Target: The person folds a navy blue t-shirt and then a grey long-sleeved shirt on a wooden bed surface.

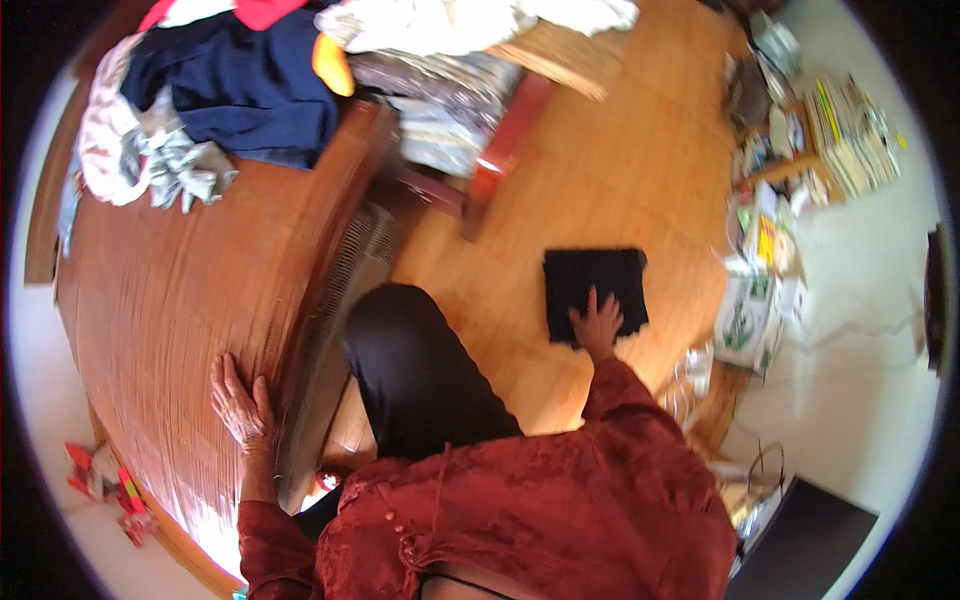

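A folded black cloth (595, 272), roughly square, shows against the wooden floor to the right of my knee. Over its near edge is my right hand (598, 325), fingers spread; whether it presses on the cloth or hovers just above it I cannot tell. My left hand (240, 408) rests with fingers stretched out on the brown slatted mat (190, 300) of a bed-like platform, near its edge. Nothing is in that hand.
Clothes, among them a navy garment (245, 85), are heaped at the platform's far end. Beside it stands a red-brown wooden frame (505, 135) with plastic-wrapped bundles (440, 115). Along the right wall are stacked books (850, 140), boxes (748, 315) and a dark flat panel (805, 540).
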Motion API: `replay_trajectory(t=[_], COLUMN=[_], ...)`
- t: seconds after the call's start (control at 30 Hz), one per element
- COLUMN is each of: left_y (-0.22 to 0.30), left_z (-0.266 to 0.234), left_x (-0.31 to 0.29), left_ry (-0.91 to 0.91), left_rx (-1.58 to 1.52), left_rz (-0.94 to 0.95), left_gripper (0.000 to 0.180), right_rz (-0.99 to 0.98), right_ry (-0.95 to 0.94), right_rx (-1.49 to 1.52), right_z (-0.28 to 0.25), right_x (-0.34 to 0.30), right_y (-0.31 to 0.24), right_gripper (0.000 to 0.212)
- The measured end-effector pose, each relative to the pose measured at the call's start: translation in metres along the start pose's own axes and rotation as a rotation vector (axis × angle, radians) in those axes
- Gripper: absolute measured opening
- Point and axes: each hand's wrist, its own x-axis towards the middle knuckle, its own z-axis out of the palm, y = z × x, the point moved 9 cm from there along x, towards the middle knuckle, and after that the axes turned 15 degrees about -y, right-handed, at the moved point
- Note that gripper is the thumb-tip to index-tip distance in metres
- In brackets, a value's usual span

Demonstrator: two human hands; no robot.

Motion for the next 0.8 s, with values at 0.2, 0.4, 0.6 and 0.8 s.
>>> replay_trajectory(t=[0.2,0.4,0.6,0.8], left_y=[-0.005,-0.001,0.013,0.006], left_z=[-0.020,-0.022,-0.037,-0.032], left_x=[-0.002,0.006,-0.003,-0.017], left_ry=[-0.011,0.012,0.046,0.127], left_rx=[0.020,-0.019,-0.075,-0.075], left_rz=[-0.060,-0.031,0.004,0.029], left_gripper=[0.067,0.070,0.070,0.076], right_rz=[0.057,0.055,-0.378,-0.479], right_ry=[-0.333,-0.521,0.353,-0.243], right_rx=[0.085,0.198,0.073,0.362], right_z=[0.017,-0.018,-0.015,0.029], right_x=[0.020,0.015,-0.036,-0.079], right_y=[-0.013,-0.024,-0.086,-0.194], right_gripper=[0.099,0.094,0.063,0.072])
